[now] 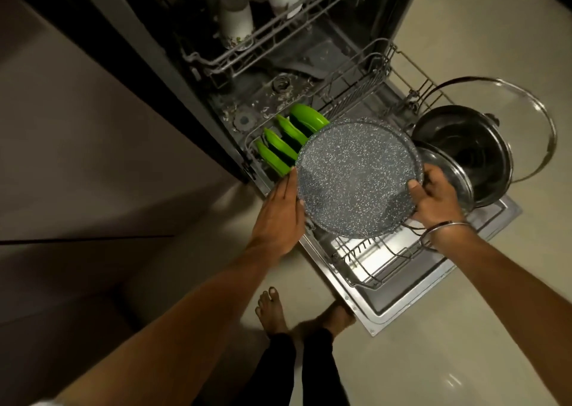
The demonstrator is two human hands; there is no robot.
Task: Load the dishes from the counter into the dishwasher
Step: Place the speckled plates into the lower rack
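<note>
I hold the grey speckled plate (356, 179) between my two hands, tilted above the pulled-out lower rack (368, 260) of the dishwasher (216, 74). My left hand (280, 216) lies along its left edge with the fingers nearly straight and the thumb on the face near the rim. My right hand (436, 198) grips the right edge, thumb curled over the top and fingers underneath, a metal bangle (445, 230) on that wrist. Just behind the plate, four green plates (288, 139) stand on edge in the rack's left slots. To the right of it a steel lid (445, 170) leans against a dark pot (464, 148) lying on its side, and a glass lid (523, 120) stands at the far right. White cups (236, 18) sit upside down in the upper rack (263, 43). The open door (411, 300) lies flat under the lower rack, and my bare feet (272, 309) stand on the pale floor (464, 359) beside it.
</note>
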